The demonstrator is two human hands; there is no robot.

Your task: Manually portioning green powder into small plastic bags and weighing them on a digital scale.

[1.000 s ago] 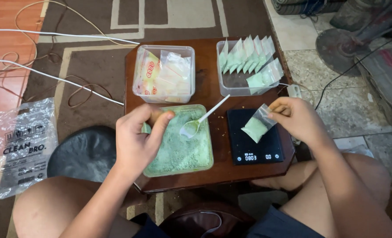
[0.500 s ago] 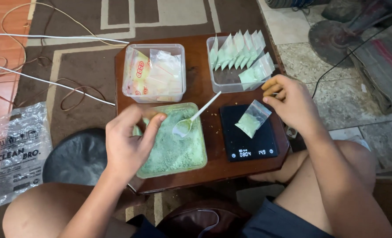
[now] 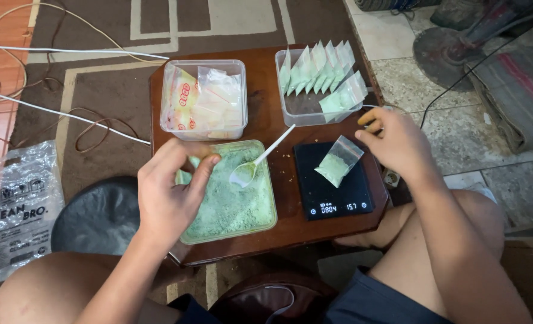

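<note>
Brown patterned carpet fills the upper left of the frame, under a small dark wooden table set between the person's knees so everything sits within reach. At its lower centre a clear tub of pale green powder holds a white plastic spoon, propped on the rim. The left hand rests over the tub's left edge, fingers loosely curled, holding nothing visible. Right of it, a flat black scale carries a small powder-filled plastic pouch; the right hand hovers beside it, half open and empty.
</note>
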